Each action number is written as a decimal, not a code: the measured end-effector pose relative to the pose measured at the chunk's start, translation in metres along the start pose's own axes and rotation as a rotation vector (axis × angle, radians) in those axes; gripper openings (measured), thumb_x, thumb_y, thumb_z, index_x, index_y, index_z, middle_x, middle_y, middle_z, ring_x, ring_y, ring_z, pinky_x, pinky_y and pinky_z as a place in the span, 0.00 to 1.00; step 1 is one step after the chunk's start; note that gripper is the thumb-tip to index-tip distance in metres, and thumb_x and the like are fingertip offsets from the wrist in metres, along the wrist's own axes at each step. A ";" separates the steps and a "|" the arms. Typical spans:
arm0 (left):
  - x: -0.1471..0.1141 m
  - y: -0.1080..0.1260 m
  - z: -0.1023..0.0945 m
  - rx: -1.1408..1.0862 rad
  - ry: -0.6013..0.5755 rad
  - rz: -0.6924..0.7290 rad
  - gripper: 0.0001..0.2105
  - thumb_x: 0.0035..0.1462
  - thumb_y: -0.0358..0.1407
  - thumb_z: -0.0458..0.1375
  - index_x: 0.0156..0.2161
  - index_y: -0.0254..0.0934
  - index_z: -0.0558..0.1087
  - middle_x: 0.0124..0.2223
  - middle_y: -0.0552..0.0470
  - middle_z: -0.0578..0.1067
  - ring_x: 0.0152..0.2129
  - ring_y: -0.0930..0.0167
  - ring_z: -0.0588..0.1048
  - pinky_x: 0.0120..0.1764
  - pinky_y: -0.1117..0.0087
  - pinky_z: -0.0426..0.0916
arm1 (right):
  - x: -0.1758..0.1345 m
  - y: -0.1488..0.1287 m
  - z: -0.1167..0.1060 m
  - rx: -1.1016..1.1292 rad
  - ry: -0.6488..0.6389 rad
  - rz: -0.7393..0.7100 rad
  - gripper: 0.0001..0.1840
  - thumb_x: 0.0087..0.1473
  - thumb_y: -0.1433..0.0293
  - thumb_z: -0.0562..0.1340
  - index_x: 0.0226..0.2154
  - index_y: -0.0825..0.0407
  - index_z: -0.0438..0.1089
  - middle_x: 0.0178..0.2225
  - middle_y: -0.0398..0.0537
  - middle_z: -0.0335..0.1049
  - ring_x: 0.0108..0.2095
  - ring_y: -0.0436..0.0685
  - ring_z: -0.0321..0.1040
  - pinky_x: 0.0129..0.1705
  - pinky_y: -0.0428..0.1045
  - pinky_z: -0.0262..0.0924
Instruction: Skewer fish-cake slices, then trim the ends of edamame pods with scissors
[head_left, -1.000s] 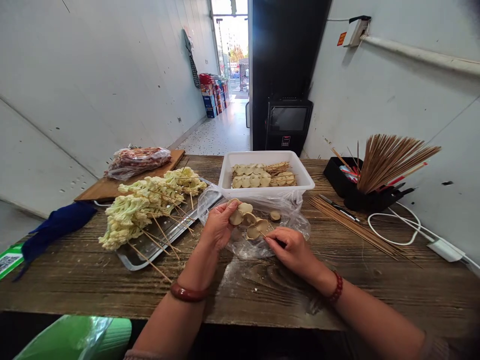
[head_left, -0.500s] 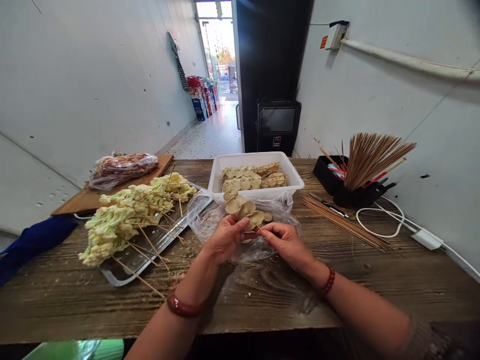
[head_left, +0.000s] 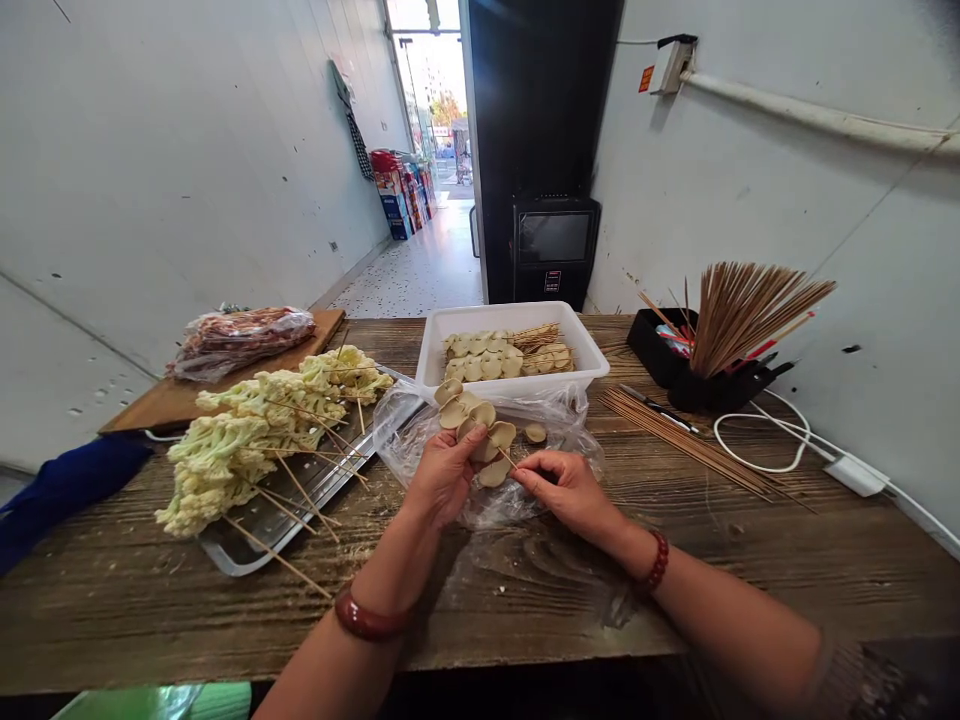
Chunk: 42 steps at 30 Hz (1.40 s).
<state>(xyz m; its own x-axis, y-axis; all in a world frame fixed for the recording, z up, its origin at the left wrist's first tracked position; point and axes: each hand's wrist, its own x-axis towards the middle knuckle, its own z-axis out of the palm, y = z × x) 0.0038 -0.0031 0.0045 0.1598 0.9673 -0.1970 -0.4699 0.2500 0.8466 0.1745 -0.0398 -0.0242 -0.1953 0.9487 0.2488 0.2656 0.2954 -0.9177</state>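
Thin, round, greyish-tan slices, several of them, are threaded on a wooden skewer. My left hand is closed around the slices, thumb on top. The lower end of the skewer is pinched between the thumb and fingers of my right hand. Beneath both hands a clear plastic bag lies on the table. On it rests a loose slice, and another slice shows just below the skewer. Just behind, a white plastic tub holds finished skewers of such slices.
At left, cauliflower skewers lie on a metal tray; behind them, a bagged reddish food sits on a wooden board. At right are loose skewers, a black holder full of skewers and a white cable.
The threaded slices have tipped a little to the left and lower in my left hand. My right hand has shifted slightly down the skewer, showing more of its end. Loose slices on the bag are now clearer.
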 end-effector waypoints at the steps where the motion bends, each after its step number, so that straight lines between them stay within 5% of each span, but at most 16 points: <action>1: 0.000 0.000 0.000 0.003 0.016 0.007 0.14 0.42 0.38 0.71 0.35 0.36 0.76 0.31 0.48 0.79 0.27 0.69 0.77 0.32 0.68 0.75 | 0.000 0.000 0.000 0.001 -0.014 0.009 0.11 0.55 0.66 0.61 0.28 0.54 0.75 0.24 0.44 0.73 0.24 0.50 0.65 0.27 0.44 0.58; 19: -0.001 0.000 -0.001 0.026 0.000 0.019 0.15 0.42 0.39 0.71 0.34 0.34 0.76 0.32 0.47 0.79 0.28 0.68 0.78 0.36 0.66 0.76 | -0.003 -0.004 0.000 -0.062 0.021 -0.072 0.11 0.55 0.68 0.61 0.25 0.54 0.74 0.23 0.44 0.73 0.25 0.50 0.66 0.29 0.45 0.58; 24: -0.003 0.002 0.003 -0.025 -0.063 0.024 0.19 0.40 0.32 0.71 0.39 0.36 0.73 0.37 0.49 0.80 0.32 0.68 0.79 0.39 0.66 0.75 | -0.002 -0.004 0.000 -0.058 0.042 -0.074 0.12 0.56 0.68 0.60 0.25 0.54 0.73 0.22 0.43 0.71 0.24 0.50 0.65 0.28 0.45 0.57; 42: -0.004 -0.002 0.006 -0.035 -0.003 0.042 0.19 0.36 0.34 0.73 0.35 0.33 0.73 0.32 0.50 0.79 0.29 0.69 0.78 0.37 0.67 0.74 | -0.003 -0.003 0.003 -0.054 0.055 -0.091 0.12 0.57 0.68 0.60 0.26 0.54 0.74 0.24 0.45 0.74 0.26 0.51 0.68 0.30 0.45 0.59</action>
<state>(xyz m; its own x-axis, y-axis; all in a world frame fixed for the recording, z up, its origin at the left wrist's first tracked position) 0.0092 -0.0081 0.0068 0.1423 0.9768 -0.1603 -0.5060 0.2110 0.8364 0.1718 -0.0442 -0.0226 -0.1696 0.9220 0.3481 0.3000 0.3848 -0.8729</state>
